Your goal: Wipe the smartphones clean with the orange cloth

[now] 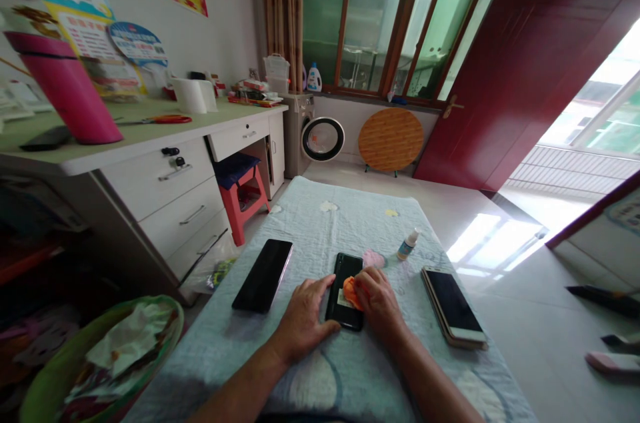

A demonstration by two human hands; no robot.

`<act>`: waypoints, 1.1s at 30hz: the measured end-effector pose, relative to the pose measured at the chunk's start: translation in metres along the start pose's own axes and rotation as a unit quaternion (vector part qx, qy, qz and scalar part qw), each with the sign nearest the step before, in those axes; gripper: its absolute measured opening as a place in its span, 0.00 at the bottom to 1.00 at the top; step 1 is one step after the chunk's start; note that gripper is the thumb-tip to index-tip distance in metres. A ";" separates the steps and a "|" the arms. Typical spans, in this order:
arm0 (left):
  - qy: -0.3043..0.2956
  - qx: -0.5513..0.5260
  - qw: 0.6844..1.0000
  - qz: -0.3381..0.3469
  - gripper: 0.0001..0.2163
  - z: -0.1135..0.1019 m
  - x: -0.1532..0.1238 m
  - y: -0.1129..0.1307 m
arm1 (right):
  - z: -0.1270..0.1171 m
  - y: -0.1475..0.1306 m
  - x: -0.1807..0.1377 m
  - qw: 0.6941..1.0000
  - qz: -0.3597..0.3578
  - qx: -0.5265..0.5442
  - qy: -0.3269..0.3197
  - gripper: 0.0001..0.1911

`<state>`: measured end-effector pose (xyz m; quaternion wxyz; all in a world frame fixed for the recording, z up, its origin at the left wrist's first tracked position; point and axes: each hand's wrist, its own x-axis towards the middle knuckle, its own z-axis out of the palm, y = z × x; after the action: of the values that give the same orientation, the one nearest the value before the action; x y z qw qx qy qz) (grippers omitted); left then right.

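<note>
A black smartphone (pixel 355 321) lies on the cloth-covered table in front of me, apparently back side up, with a pale label on it. My left hand (pixel 306 316) holds it along its left side, the fingertips near the upper part and the thumb near the lower end. Bunched in the fingers of my right hand (pixel 379 296) is an orange cloth (pixel 351 291), pressed on the phone's back over part of the label. To the left rests a larger dark phone (pixel 263 276). On the right is a white-framed phone (pixel 454 306), and a small spray bottle (pixel 408 245) stands beyond my right hand.
A light blue patterned cloth (pixel 345 209) covers the table. At the left stand a desk (pixel 175 176) with drawers, a red stool (pixel 246 203) and a green waste basket (pixel 173 336). Farther off are a washing machine (pixel 299 133) with its door open and a round wooden tabletop (pixel 390 139).
</note>
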<state>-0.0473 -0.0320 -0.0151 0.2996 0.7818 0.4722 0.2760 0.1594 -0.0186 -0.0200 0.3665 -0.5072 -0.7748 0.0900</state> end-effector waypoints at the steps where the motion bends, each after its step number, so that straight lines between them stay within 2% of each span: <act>1: 0.002 0.000 1.000 0.001 0.34 0.000 0.000 0.000 | -0.001 -0.001 0.000 1.000 -0.005 0.001 -0.012 0.11; 5: 0.006 -0.002 1.000 -0.002 0.33 0.001 0.000 -0.002 | -0.003 -0.004 -0.002 1.000 -0.012 0.003 -0.028 0.05; 13: 0.007 0.001 1.000 -0.001 0.33 0.000 0.001 0.001 | -0.003 -0.012 -0.005 0.998 -0.024 0.010 -0.061 0.05; 18: 0.009 -0.002 1.000 0.000 0.33 0.001 0.000 0.000 | -0.009 -0.019 -0.007 0.992 -0.057 0.047 -0.098 0.11; 25: 0.012 -0.004 1.000 0.008 0.34 0.002 0.001 -0.003 | -0.011 -0.023 -0.011 0.988 -0.099 0.028 -0.115 0.09; 29: 0.008 0.005 1.000 0.012 0.32 0.001 0.000 -0.001 | -0.008 -0.019 -0.011 0.991 -0.085 0.002 -0.102 0.09; 33: -0.002 0.013 1.000 0.018 0.31 -0.001 0.000 0.001 | -0.003 -0.012 -0.010 0.996 -0.038 -0.012 -0.082 0.11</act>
<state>-0.0476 -0.0315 -0.0139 0.2852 0.7945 0.4612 0.2734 0.1547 -0.0330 -0.0166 0.2992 -0.4728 -0.8217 0.1081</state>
